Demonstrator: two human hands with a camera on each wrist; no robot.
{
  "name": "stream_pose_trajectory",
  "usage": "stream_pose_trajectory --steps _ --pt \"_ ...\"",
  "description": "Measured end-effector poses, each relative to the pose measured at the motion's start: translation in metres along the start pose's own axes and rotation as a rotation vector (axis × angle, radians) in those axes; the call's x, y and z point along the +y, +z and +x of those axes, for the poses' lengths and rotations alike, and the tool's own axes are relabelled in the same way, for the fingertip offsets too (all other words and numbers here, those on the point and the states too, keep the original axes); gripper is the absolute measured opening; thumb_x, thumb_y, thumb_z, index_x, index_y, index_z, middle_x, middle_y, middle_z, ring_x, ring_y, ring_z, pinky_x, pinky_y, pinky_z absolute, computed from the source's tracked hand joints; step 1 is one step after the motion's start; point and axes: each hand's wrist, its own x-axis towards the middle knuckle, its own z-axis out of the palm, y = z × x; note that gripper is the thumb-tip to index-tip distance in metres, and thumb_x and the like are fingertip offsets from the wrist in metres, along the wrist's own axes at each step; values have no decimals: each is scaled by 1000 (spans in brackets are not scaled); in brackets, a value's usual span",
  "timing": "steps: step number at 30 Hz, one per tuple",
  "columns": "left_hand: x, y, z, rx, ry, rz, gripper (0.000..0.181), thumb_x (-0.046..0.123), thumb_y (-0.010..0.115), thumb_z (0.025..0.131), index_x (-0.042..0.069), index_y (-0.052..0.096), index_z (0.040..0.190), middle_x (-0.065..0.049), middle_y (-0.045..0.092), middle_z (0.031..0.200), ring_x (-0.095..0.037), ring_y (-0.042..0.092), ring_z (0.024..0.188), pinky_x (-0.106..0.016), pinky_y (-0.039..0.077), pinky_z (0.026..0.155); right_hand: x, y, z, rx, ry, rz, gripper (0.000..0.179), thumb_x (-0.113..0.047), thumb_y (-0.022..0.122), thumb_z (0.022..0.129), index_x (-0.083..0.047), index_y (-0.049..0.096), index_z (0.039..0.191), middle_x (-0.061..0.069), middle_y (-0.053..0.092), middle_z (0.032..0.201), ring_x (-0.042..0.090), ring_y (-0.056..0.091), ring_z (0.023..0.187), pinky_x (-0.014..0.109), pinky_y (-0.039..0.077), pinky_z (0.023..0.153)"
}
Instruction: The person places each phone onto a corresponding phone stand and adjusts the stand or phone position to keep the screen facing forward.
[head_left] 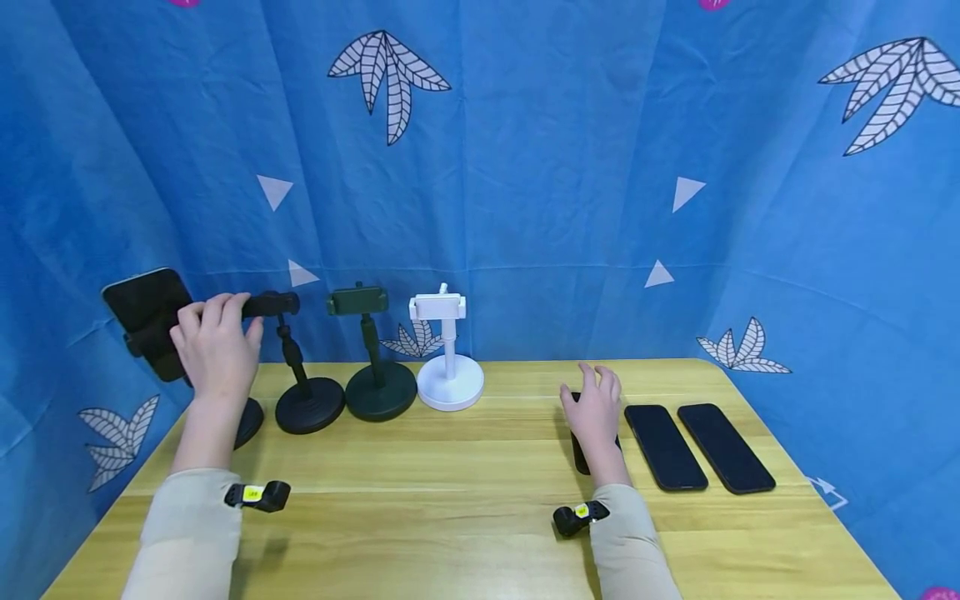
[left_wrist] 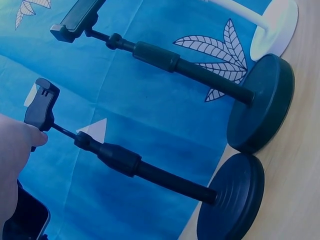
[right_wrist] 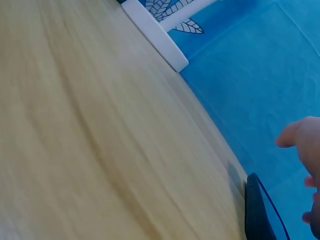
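Note:
My left hand [head_left: 218,346] pinches the clamp [head_left: 272,304] of a black phone stand [head_left: 302,398], its thumb at the clamp's edge in the left wrist view. Just left of that hand, a phone [head_left: 146,300] sits tilted in the clamp of another black stand, whose base [head_left: 250,422] is partly hidden by my forearm. On the right, my right hand [head_left: 592,410] is over a dark phone [head_left: 581,457] lying on the table, with its fingers spread and relaxed. The hand covers much of that phone. Its thumb and fingertips [right_wrist: 287,137] show above the phone's edge in the right wrist view.
A dark green phone stand [head_left: 381,390] and a white phone stand [head_left: 450,383] stand in line along the table's back edge. Two more dark phones [head_left: 665,447] lie side by side at the right. A blue patterned cloth [head_left: 555,167] hangs behind the wooden table [head_left: 420,508].

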Motion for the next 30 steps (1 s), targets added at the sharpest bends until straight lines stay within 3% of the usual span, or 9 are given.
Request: stream_pose_trajectory --steps 18,30 --pt "-1 -4 1 4 27 1 36 15 69 90 -2 63 121 -24 63 120 -41 42 106 -55 32 86 9 3 -2 -164 107 -36 56 -32 60 95 -5 45 142 27 30 149 47 19 140 63 22 112" --pt "-3 -9 -1 -7 26 22 38 18 69 89 -2 63 121 -25 63 119 -40 40 107 -54 31 88 12 4 -1 -160 114 -73 56 -31 63 93 -6 48 140 27 35 147 50 27 134 62 29 108"
